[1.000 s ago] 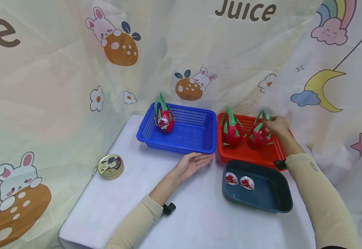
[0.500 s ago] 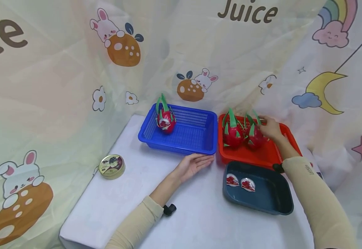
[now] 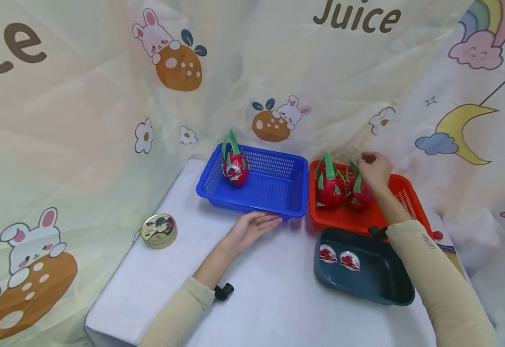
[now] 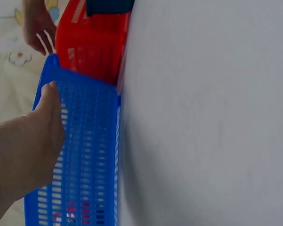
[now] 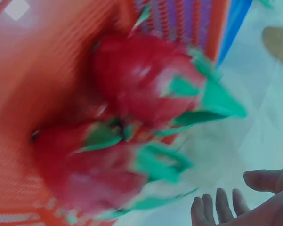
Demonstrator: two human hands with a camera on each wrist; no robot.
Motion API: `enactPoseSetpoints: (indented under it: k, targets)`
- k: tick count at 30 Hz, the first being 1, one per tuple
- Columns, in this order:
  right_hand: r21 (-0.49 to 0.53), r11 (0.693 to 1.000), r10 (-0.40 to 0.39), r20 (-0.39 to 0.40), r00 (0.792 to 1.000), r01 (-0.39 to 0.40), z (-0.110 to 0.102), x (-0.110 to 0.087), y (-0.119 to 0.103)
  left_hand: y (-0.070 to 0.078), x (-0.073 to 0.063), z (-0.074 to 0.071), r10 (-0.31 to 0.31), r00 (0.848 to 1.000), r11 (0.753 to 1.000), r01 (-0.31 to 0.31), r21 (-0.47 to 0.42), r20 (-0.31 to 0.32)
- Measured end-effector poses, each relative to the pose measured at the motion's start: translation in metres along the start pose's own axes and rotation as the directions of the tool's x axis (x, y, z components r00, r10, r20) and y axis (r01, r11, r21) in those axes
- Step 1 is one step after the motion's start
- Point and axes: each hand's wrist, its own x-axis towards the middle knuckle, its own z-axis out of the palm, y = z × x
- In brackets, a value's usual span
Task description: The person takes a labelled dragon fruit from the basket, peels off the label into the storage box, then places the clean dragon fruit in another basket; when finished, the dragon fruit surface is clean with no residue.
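In the head view my right hand (image 3: 375, 169) is just above the right-hand dragon fruit (image 3: 362, 196) in the red basket (image 3: 343, 222). The right wrist view shows its fingers (image 5: 222, 205) spread apart, holding nothing, beside the leafy green tips. A second dragon fruit (image 3: 330, 193) lies close on the left in that basket. My left hand (image 3: 249, 232), palm up with fingers extended, is at the front rim of the blue basket (image 3: 274, 185). Inside the blue basket's left end sits a dragon fruit (image 3: 240, 180) bearing a round red-and-white sticker (image 3: 233, 172).
In front of the red basket stands a dark tray (image 3: 365, 291) with two red-and-white stickers (image 3: 350, 260) in it. A round gold tin (image 3: 159, 231) is at the left edge of the white table (image 3: 278, 294). A printed cloth hangs behind the baskets.
My right hand has shifted the right-hand dragon fruit left toward its neighbour, let go of it and risen. My left hand has slid a little left along the blue basket's front.
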Motion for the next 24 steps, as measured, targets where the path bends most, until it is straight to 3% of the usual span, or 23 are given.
enactPoseSetpoints:
  k: [4, 12, 18, 24]
  targets:
    - [0.033, 0.996, -0.084, 0.009, 0.996, 0.084, 0.018, -0.004, -0.029, 0.015, -0.011, -0.010, 0.014, 1.000, 1.000, -0.014, 0.009, -0.003]
    - [0.052, 0.973, -0.232, 0.173, 0.957, 0.226, 0.064, -0.015, -0.075, 0.035, -0.028, -0.027, 0.063, 0.996, 0.996, -0.067, -0.064, -0.058]
    - [0.144, 0.970, -0.226, 0.262, 0.938, 0.194, 0.111, -0.020, -0.098, 0.038, -0.035, -0.032, 0.085, 0.995, 0.990, -0.091, -0.111, -0.059]
    - [0.236, 0.970, -0.143, 0.375, 0.916, 0.055, 0.160, -0.025, -0.116, 0.036, -0.036, -0.034, 0.073, 0.997, 0.984, -0.068, -0.162, 0.022]
